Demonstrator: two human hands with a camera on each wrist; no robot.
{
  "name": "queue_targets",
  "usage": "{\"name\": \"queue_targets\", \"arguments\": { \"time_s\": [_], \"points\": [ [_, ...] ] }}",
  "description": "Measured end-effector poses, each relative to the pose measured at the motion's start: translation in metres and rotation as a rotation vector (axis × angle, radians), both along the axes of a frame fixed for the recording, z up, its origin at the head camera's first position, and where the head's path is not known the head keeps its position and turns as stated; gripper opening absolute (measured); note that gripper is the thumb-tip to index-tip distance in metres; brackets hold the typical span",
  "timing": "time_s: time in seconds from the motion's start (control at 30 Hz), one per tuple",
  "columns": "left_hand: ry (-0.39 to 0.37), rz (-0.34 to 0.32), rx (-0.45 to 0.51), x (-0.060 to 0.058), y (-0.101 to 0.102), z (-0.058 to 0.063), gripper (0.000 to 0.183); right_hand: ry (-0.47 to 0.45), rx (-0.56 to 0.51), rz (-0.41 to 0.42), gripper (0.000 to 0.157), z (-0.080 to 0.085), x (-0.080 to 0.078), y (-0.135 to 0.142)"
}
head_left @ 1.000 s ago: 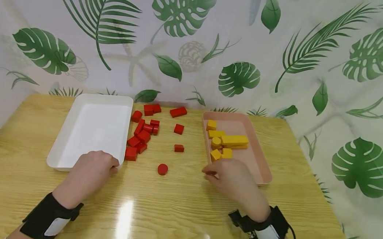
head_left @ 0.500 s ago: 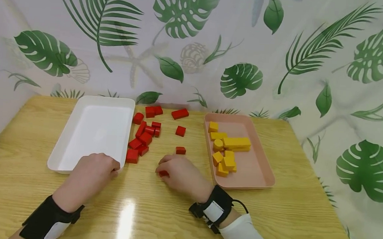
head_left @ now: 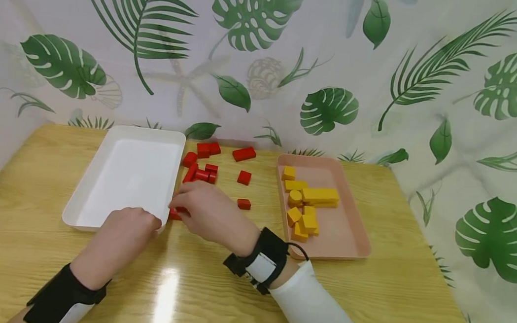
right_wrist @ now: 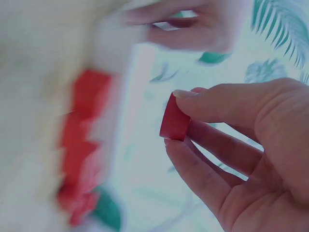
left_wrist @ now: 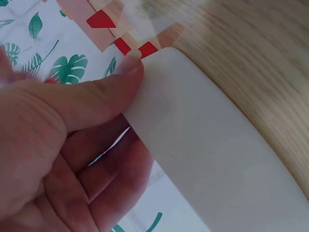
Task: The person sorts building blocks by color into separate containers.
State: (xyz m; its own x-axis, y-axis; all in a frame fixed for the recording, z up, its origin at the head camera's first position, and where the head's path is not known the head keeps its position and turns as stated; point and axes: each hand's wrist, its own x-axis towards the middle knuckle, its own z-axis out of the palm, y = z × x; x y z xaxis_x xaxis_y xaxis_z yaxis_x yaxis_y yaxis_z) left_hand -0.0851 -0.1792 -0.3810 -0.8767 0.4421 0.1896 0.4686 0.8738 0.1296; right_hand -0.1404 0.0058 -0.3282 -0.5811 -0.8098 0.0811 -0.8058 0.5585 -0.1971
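My left hand (head_left: 125, 232) grips the near right corner of the white tray (head_left: 72, 204). In the left wrist view the thumb lies against the tray's outer wall (left_wrist: 193, 130), with curled fingers on the other side of the rim. Between thumb and fingers, my right hand (head_left: 213, 213) pinches a short red round block (right_wrist: 175, 118), held up in the right wrist view. In the head view this hand is over the near end of the red block pile (head_left: 202, 175), beside the tray's right wall, and covers part of the pile.
A pink tray (head_left: 355, 236) on the right holds several yellow blocks (head_left: 320, 196). Loose red blocks lie between the trays, among them a long block (head_left: 244, 153), a cube (head_left: 244, 177) and a small block (head_left: 244, 204). A leaf-patterned cloth (head_left: 265, 58) stands behind the wooden table (head_left: 215, 287).
From the pink tray, my right hand came left to the red round block on the table, picked it up and carried it toward the white tray. My left hand stayed at the tray corner.
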Motion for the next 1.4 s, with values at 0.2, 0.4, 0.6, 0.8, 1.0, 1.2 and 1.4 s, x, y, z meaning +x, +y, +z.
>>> {"name": "queue_targets", "arguments": {
  "time_s": [0.2,0.4,0.6,0.8,1.0,1.2,1.4],
  "points": [
    [0.142,-0.083,-0.080,-0.001,0.005,0.001,0.037,-0.016,0.116,0.023,0.022,0.008,-0.028,-0.053],
    [0.254,-0.091,-0.160,0.000,0.008,-0.002,0.030,-0.149,0.205,-0.006,0.025,-0.025,-0.049,-0.078],
    [0.253,-0.100,-0.123,0.002,0.008,-0.004,0.030,-0.201,0.214,0.019,0.023,-0.049,-0.050,-0.082],
    [0.214,-0.095,-0.092,0.003,0.007,-0.001,0.031,-0.188,0.204,0.020,0.022,-0.053,-0.048,-0.082],
    [0.149,-0.094,-0.092,0.002,0.007,-0.001,0.031,-0.224,0.211,-0.031,0.035,-0.036,-0.052,-0.070],
    [0.128,-0.085,-0.090,0.000,0.005,-0.001,0.028,-0.208,0.137,-0.093,0.037,-0.019,-0.062,-0.039],
    [0.085,-0.075,-0.083,0.000,0.003,0.000,0.031,-0.205,0.129,-0.114,0.030,-0.027,-0.067,-0.012]
  ]
}}
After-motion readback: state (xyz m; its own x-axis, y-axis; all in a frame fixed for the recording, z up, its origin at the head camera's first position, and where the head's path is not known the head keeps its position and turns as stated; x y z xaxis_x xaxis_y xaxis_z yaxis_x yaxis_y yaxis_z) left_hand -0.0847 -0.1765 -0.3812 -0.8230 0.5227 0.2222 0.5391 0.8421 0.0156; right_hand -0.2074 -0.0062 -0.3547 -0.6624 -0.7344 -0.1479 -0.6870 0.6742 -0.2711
